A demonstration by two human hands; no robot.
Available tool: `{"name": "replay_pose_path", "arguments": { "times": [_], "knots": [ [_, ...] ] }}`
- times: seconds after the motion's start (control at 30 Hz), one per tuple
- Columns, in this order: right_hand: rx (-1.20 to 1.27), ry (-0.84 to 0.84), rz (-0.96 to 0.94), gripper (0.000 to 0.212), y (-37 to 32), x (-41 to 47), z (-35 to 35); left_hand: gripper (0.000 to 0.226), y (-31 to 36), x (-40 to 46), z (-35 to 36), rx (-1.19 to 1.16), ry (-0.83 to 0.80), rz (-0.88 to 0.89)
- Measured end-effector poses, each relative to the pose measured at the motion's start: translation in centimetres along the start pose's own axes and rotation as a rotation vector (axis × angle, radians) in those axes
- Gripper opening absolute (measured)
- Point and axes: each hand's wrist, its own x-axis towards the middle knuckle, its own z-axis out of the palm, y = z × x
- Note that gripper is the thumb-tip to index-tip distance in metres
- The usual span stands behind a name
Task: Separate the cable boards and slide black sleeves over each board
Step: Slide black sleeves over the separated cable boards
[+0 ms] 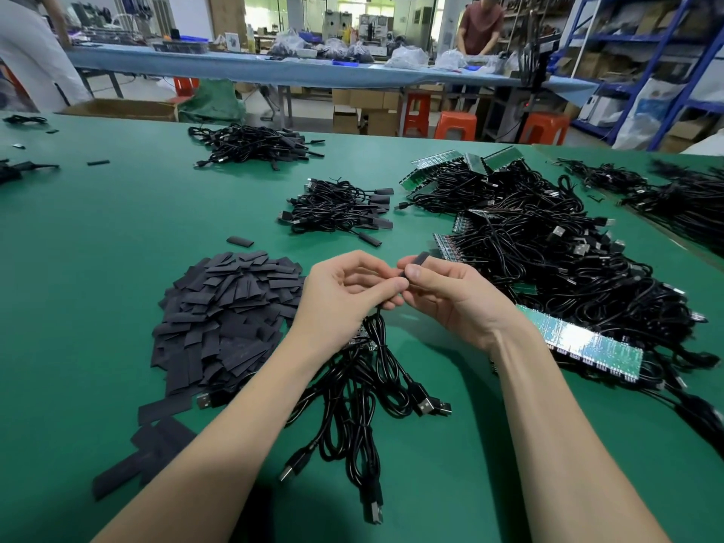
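From the head camera, the left hand [348,291] and right hand [442,295] meet above the green worktop [98,307], fingertips together. The right grip pinches a black sleeve [417,262] between thumb and fingers; only its upper end shows, the rest is covered by the fingers. The left grip is curled round a thin black cable [378,327] that drops from it; the board at the cable's end is hidden between the two hands, so I cannot tell how far the sleeve sits over it. Below the hands lies one loose bundle of cables [364,405], with six USB plugs visible. To the left is one heap of black sleeves [231,319], too many to count. To the right is one large tangle of cables with green board strips [580,339]; about six strips show, partly buried. Two piles of sleeved cables [337,207] lie farther back.
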Motion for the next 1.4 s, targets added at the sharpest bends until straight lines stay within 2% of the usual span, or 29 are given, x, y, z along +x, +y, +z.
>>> {"name": "replay_pose_path", "arguments": {
  "times": [0.17, 0.27, 0.37, 0.87, 1.0, 1.13, 1.4],
  "knots": [
    [0.036, 0.030, -0.049, 0.016, 0.3, 0.3, 0.4, 0.014, 0.2, 0.3, -0.2, -0.018, -0.012, 0.042],
    [0.080, 0.078, -0.108, 0.035, 0.6, 0.5, 0.7, 0.022, 0.3, 0.5, -0.3, -0.026, -0.008, 0.065],
    [0.091, 0.114, -0.177, 0.045, 0.6, 0.6, 1.1, 0.016, 0.2, 0.5, -0.4, -0.025, 0.019, 0.050],
    [0.085, 0.187, -0.338, 0.032, 1.0, 0.8, 1.8, 0.018, -0.3, 0.6, -0.7, -0.006, 0.051, 0.033],
    [0.012, 0.205, -0.396, 0.042, 1.0, 0.9, 1.8, 0.015, -0.6, 0.7, -0.7, -0.007, 0.066, 0.012],
    [-0.084, 0.219, -0.449, 0.039, 1.0, 1.0, 1.8, 0.014, -0.7, 0.7, -0.7, -0.004, 0.080, -0.001],
    [-0.072, 0.246, -0.421, 0.027, 1.4, 1.2, 2.0, 0.016, -0.6, 0.5, -0.6, -0.022, 0.109, 0.005]
  ]
}}
